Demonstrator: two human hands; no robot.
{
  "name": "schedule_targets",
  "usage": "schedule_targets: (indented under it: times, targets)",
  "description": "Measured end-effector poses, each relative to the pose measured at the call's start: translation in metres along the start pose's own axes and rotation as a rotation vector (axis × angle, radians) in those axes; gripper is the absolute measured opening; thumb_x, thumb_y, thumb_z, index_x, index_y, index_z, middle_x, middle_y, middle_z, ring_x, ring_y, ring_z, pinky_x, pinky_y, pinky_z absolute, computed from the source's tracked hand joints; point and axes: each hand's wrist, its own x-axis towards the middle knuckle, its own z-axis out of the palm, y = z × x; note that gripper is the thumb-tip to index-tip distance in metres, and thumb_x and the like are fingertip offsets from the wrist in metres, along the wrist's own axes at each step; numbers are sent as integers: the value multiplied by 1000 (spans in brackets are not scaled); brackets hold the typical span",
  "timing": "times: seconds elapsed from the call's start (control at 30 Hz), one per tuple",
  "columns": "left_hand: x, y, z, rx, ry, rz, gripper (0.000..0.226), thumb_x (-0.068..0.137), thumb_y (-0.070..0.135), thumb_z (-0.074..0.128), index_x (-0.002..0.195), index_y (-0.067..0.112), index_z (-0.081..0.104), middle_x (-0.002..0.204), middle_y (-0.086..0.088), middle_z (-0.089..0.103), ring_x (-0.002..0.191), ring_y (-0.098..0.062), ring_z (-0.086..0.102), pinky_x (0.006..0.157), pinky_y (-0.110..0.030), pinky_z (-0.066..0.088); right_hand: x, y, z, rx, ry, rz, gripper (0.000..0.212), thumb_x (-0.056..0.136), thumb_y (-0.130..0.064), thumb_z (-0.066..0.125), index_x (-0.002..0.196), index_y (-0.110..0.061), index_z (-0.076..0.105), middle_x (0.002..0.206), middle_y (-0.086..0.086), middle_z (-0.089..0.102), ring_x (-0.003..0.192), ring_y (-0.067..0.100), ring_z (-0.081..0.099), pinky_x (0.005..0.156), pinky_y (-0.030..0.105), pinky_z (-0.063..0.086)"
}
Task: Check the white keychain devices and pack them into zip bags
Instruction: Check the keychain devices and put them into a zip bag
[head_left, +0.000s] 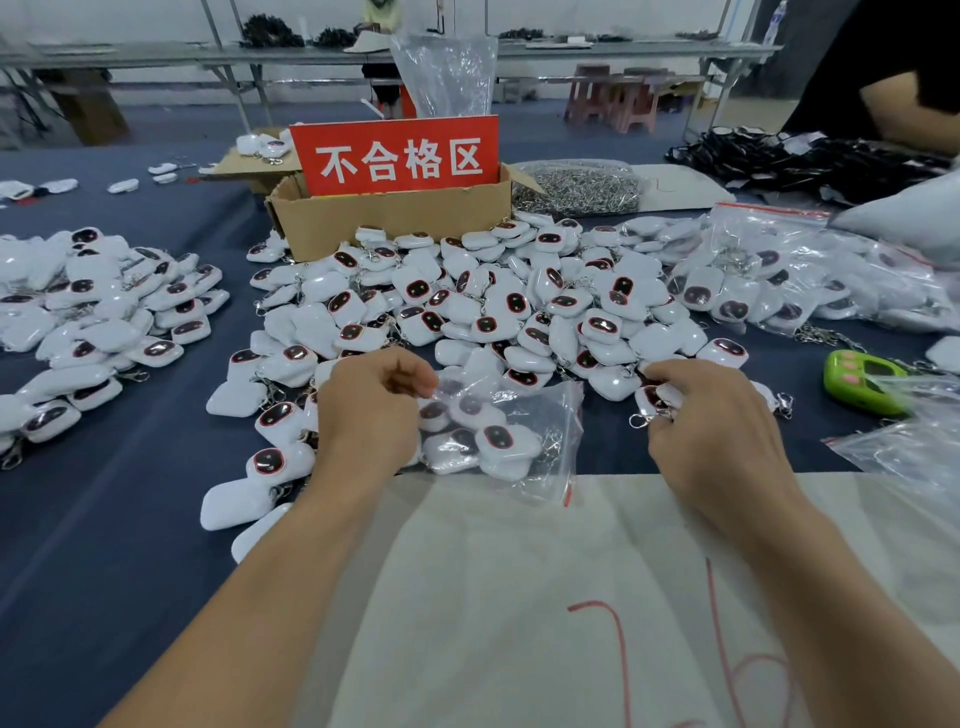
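White sheet (519, 571) covers the tabletop's near edge, under both forearms. Just beyond it the left hand (371, 410) curls its fingers and pinches the left side of a part-filled zip bag (545, 467). The right hand (711, 415), just right of the bag, grips one device (655, 397) in curled fingers, its clasp poking out below them. A pile (467, 301) of loose ones spreads mid-tabletop, against a box (389, 218).

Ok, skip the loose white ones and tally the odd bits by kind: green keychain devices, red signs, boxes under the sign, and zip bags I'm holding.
Green keychain device: 1
Red sign: 1
Cardboard box under the sign: 1
Zip bag pinched by the left hand: 1
Total: 4
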Motion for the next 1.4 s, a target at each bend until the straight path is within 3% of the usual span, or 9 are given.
schedule_targets:
  times: [0.23, 0.43, 0.57, 0.67, 0.83, 0.93, 1.07, 1.2, 1.4]
  targets:
    - [-3, -2, -4, 212, -95, 62, 59, 75, -9, 50, 88, 40, 80, 91, 22, 66, 87, -3, 61, 73, -21, 48, 2, 5, 3, 43, 11, -13, 50, 76, 9, 59, 114, -20, 75, 102, 13, 68, 90, 31, 51, 77, 33, 36]
    - [3, -5, -4, 159, -240, 24, 67, 79, -11, 48, 111, 39, 77, 108, 16, 73, 98, -1, 65, 78, -14, 47, 1, -2, 3, 199, 162, -42, 34, 93, -3, 55, 108, -26, 76, 71, -2, 60, 62, 17, 49, 62, 31, 32]
    - [0, -3, -5, 147, -180, 66, 75, 80, -12, 51, 133, 40, 66, 106, 27, 70, 99, 9, 62, 79, -3, 42, -1, -5, 1, 260, 174, -72, 34, 94, -3, 56, 110, -27, 76, 79, 4, 66, 69, 24, 53, 68, 31, 37]
    - [0, 0, -12, 107, -176, 89, 75, 76, -12, 53, 128, 40, 66, 90, 28, 72, 89, 8, 65, 74, -4, 45, -2, -7, 1, 290, 145, -80, 32, 94, -3, 58, 108, -25, 77, 84, 4, 71, 75, 25, 58, 71, 33, 43]
    - [-1, 7, -16, 107, -75, 18, 56, 68, -16, 43, 71, 30, 74, 69, 19, 71, 72, 4, 65, 57, -1, 40, -3, -7, 3, 344, 132, -63, 29, 94, -3, 61, 101, -27, 77, 78, -1, 71, 72, 9, 61, 60, 13, 40]
    - [-3, 10, -18, 245, -88, 36, 46, 67, -9, 51, 59, 29, 75, 65, 23, 68, 65, 4, 62, 51, -11, 40, -3, -7, 4, 344, 116, -58, 29, 94, -5, 62, 100, -30, 77, 81, -2, 73, 74, 13, 62, 65, 24, 45]
    - [-6, 7, -17, 409, -151, 139, 42, 63, -5, 60, 65, 35, 71, 80, 19, 70, 74, -3, 60, 62, -23, 45, -3, -7, 5, 343, 112, -41, 27, 94, -7, 63, 99, -29, 78, 77, -8, 71, 69, 6, 60, 58, 8, 39]
    - [-13, 16, -17, 212, -305, 312, 51, 56, 7, 56, 84, 44, 78, 97, 29, 72, 99, 6, 63, 85, -9, 46, -4, -9, 4, 367, 110, -30, 29, 93, -5, 63, 96, -30, 78, 69, -9, 67, 63, -1, 56, 56, 9, 40]
    - [-22, 20, -10, 320, -306, 417, 46, 62, 13, 59, 93, 37, 81, 98, 19, 75, 94, -7, 66, 94, -37, 52, -4, -9, 4, 361, 108, -35, 29, 93, -5, 63, 97, -30, 79, 69, -11, 65, 63, -1, 56, 55, 8, 39]
